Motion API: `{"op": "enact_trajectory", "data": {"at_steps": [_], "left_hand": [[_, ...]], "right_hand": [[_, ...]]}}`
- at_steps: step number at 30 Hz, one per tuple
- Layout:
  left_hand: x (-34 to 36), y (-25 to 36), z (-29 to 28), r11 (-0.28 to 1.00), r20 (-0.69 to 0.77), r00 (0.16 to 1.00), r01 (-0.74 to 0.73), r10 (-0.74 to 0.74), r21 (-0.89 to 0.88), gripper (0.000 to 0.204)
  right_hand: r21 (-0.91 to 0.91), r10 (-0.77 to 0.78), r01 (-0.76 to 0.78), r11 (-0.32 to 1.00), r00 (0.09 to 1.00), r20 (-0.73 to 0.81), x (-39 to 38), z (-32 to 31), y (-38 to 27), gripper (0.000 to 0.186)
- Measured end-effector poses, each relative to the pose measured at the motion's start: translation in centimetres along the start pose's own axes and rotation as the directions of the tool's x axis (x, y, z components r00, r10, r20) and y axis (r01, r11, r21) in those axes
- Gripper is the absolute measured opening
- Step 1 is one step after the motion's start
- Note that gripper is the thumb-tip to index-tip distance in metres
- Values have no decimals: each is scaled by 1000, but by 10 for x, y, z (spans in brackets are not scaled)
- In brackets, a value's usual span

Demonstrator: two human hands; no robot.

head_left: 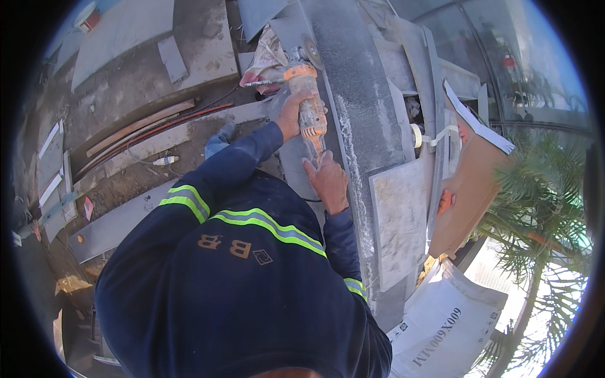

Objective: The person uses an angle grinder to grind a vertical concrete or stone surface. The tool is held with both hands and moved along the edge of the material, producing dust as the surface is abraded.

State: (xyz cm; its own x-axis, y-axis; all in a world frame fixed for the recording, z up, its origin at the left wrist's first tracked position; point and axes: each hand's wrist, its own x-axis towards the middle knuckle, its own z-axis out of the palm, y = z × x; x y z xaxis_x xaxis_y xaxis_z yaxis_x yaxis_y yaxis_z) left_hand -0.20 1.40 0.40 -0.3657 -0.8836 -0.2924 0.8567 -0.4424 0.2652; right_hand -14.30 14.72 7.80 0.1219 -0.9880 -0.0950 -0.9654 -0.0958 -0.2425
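Observation:
My left hand point(295, 113) wraps round the body of a dusty orange-and-grey angle grinder point(307, 104) in the upper middle. My right hand point(326, 179) grips its rear end, closer to me. The grinder's disc point(311, 53) is at the far end, over the left edge of a long dark grey stone slab point(359, 88) streaked with white dust. A crumpled pink-and-white sack point(263, 60) lies just left of the disc. A pale square-edged tile point(398, 220) rests on the slab right of my right hand. Whether the disc touches the stone I cannot tell.
Planks point(138, 126), a red cable and grey boards point(120, 44) lie on dusty ground at left, near a bucket point(87, 19). At right are brown cardboard point(469, 201), a roll of white tape point(416, 135), glass panels point(504, 69), a printed carton point(441, 321) and palm fronds point(535, 189).

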Motion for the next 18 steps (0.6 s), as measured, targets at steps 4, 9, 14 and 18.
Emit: {"op": "enact_trajectory", "data": {"at_steps": [4,9,14,18], "left_hand": [[6,3,1,1000,11,1000,-23,23,4,36],[12,5,0,1000,26,1000,-11,11,13,37],[16,5,-7,1000,25,1000,-18,17,14,37],[9,5,-1,1000,15,1000,-10,10,23,36]], "right_hand": [[10,20,-20,1000,1000,8,8,0,0,46],[20,59,-60,998,997,50,15,1,2,49],[34,57,-58,998,997,52,14,2,0,49],[16,67,-68,998,996,54,11,1,0,49]]}}
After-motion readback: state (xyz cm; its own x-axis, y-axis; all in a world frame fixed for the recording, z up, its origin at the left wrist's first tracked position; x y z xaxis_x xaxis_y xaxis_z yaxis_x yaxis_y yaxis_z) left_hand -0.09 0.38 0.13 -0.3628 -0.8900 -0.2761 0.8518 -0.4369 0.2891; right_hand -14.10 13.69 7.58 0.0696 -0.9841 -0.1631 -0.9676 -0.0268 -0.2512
